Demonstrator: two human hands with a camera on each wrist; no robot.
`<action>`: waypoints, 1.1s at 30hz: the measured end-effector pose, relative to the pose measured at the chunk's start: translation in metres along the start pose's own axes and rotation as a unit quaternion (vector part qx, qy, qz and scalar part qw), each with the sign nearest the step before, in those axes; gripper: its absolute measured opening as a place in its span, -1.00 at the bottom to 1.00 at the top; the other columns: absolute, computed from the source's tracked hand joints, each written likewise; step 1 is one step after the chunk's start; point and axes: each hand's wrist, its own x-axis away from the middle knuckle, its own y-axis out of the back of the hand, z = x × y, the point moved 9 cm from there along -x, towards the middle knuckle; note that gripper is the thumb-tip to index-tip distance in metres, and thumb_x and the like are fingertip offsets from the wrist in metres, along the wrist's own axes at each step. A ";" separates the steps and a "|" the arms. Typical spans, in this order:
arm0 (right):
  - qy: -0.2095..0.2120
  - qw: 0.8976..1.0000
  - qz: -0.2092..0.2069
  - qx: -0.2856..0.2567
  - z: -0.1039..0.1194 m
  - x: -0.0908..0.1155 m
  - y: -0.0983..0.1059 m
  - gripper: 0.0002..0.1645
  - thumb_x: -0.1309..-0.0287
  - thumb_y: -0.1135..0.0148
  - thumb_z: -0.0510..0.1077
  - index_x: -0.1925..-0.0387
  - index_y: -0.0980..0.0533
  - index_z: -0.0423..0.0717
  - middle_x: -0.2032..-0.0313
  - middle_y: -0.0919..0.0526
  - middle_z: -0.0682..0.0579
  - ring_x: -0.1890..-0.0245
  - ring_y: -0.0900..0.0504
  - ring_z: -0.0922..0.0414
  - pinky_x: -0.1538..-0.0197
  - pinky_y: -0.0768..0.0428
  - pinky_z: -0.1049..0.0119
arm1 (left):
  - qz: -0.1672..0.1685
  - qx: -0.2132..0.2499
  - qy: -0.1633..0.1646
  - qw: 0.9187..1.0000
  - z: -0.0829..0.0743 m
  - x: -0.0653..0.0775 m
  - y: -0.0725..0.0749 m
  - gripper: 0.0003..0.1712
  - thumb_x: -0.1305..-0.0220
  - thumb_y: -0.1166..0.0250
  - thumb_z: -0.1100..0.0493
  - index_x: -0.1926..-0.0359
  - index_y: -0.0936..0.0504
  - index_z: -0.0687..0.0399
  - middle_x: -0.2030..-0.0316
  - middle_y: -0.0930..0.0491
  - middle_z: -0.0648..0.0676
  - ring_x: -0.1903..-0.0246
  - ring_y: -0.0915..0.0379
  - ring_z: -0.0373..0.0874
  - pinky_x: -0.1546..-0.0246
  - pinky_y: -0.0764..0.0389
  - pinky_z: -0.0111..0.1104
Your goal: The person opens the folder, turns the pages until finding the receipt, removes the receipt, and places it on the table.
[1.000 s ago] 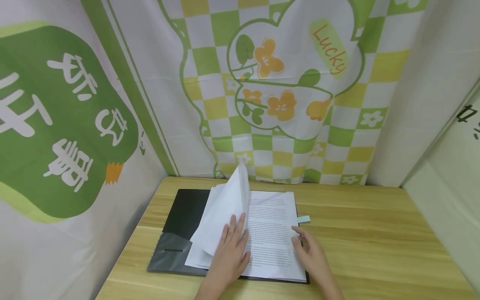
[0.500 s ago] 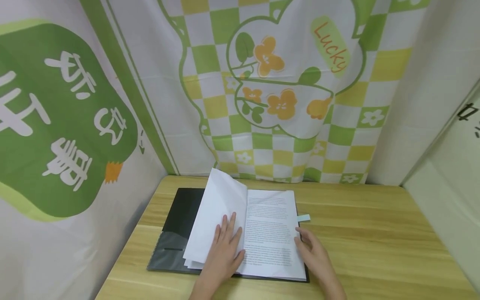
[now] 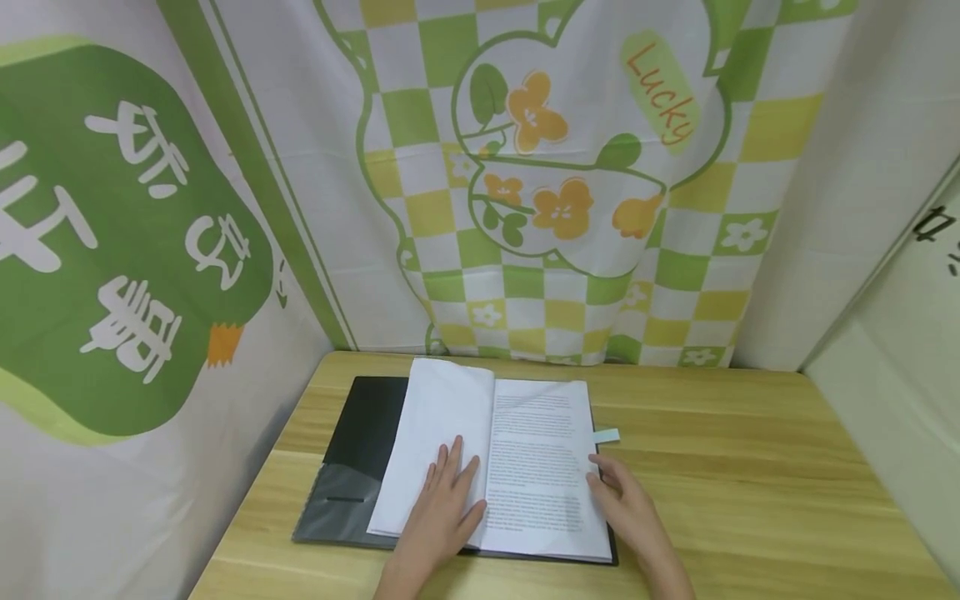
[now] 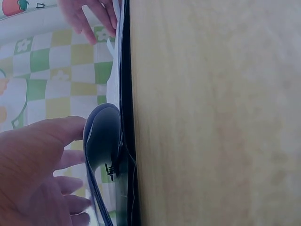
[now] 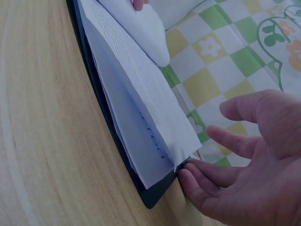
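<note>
A black folder (image 3: 378,408) lies spread on the table, holding a stack of paper. On its right side sits a printed page (image 3: 540,475); the turned white sheets (image 3: 450,404) cover part of the left side. My left hand (image 3: 441,512) rests on those sheets near the fold, fingers spread and straight. Seen from the left wrist, the sheets (image 4: 101,120) bulge in a curve at the fold beside the thumb. At the stack's right edge is my right hand (image 3: 628,508), fingers loosely bent, gripping nothing. In the right wrist view its lower fingertips (image 5: 190,183) are at the folder's corner.
A pale blue tab (image 3: 606,436) sticks out from the folder's right edge. Wooden tabletop (image 3: 750,483) stretches to the right. Behind the table hangs a green and yellow checked cloth (image 3: 562,308), and a printed cloth (image 3: 135,250) hangs at the left.
The raised sheets have swung left and down onto the folder's left side. My left hand has moved left and slightly down with them. My right hand has hardly moved.
</note>
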 end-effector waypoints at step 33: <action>0.004 1.000 -0.021 -0.008 0.003 0.002 0.004 -0.45 -0.58 -0.10 -0.02 -0.45 -0.44 -0.16 -0.45 -0.42 -0.34 -0.46 -0.36 -0.32 -0.46 -0.33 -0.31 | 0.084 0.111 0.047 0.989 0.013 0.009 -0.014 -0.21 -0.57 -0.20 -0.09 -0.60 -0.25 0.22 -0.60 -0.06 0.42 -0.56 0.04 0.48 -0.44 -0.18 0.36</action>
